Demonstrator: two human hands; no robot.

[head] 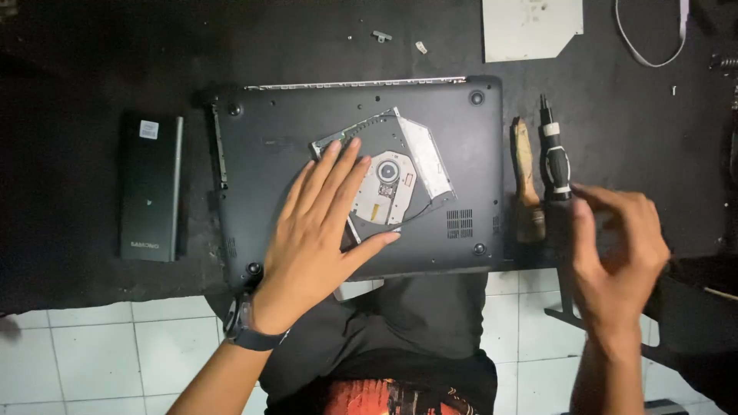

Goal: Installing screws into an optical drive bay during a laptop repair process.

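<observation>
A dark laptop [269,123] lies upside down on a black work surface. An optical disc drive [392,173] with a round hub rests tilted on its underside. My left hand [319,230] lies flat with fingers spread on the laptop's bottom, fingertips touching the drive's near edge. My right hand [619,250] hovers to the laptop's right, fingers curled, next to the handle of a black screwdriver [555,154]; whether it grips the handle is unclear.
A wooden-handled tool [527,180] lies beside the screwdriver. A dark rectangular battery [150,188] sits left of the laptop. A pale metal plate [530,27], a white cable [649,46] and small loose screws [380,35] lie at the back. White floor tiles [100,353] show below.
</observation>
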